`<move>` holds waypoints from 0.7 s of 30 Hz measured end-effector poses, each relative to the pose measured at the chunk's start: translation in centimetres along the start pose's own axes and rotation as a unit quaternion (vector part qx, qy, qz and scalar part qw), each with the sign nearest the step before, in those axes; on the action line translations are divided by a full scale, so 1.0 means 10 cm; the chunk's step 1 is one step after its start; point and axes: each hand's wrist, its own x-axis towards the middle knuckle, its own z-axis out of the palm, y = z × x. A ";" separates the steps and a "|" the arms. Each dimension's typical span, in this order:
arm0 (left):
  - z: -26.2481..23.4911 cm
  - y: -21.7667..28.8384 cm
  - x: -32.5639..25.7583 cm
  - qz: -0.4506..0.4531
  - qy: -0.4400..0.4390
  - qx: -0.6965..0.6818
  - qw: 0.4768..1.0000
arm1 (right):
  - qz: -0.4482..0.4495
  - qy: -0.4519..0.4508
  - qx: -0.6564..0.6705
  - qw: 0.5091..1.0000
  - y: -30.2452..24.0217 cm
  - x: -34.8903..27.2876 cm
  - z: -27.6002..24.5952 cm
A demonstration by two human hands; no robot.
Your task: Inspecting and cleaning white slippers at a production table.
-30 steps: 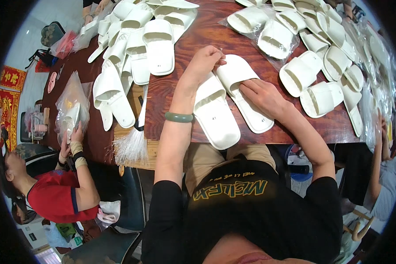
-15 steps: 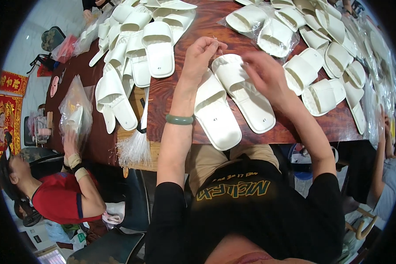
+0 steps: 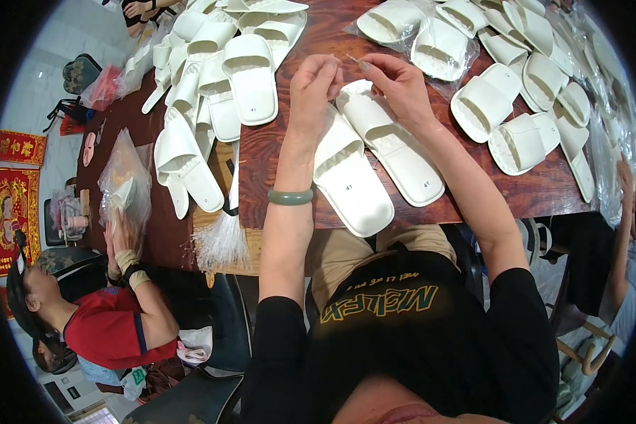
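A pair of white open-toed slippers lies side by side on the wooden table in front of me, the left slipper (image 3: pixel 353 187) nearer and the right slipper (image 3: pixel 406 166) slightly farther off. Beyond their toe ends, my left hand (image 3: pixel 316 88) is closed in a pinch, a green bangle round its wrist. Opposite it, my right hand (image 3: pixel 397 88) pinches too, thumb and forefinger pointing at the left fingertips across a small gap. A thin clear strand (image 3: pixel 352 59) shows at the fingertips; how it runs between the hands is too fine to make out.
Heaped white slippers (image 3: pixel 205 78) lie at the left, more slippers (image 3: pixel 505 99) at the right, some in clear bags. A bundle of clear strands (image 3: pixel 222 240) hangs at the table's front edge. On the left, a person in red (image 3: pixel 120 325) handles a bagged slipper.
My right hand has moved from above the right slipper up and left, to face my left hand, its fingers now pinched. The person in red still handles the bag.
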 end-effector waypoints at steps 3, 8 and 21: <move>0.00 0.01 0.00 -0.007 -0.014 -0.003 1.000 | -0.030 0.000 -0.049 0.998 0.02 -0.01 0.02; 0.01 0.01 -0.01 -0.013 -0.033 -0.001 0.999 | -0.032 0.016 -0.086 0.996 0.02 -0.02 0.02; 0.06 0.00 -0.03 0.014 -0.016 0.102 0.995 | -0.037 0.010 -0.127 0.991 0.05 -0.02 0.02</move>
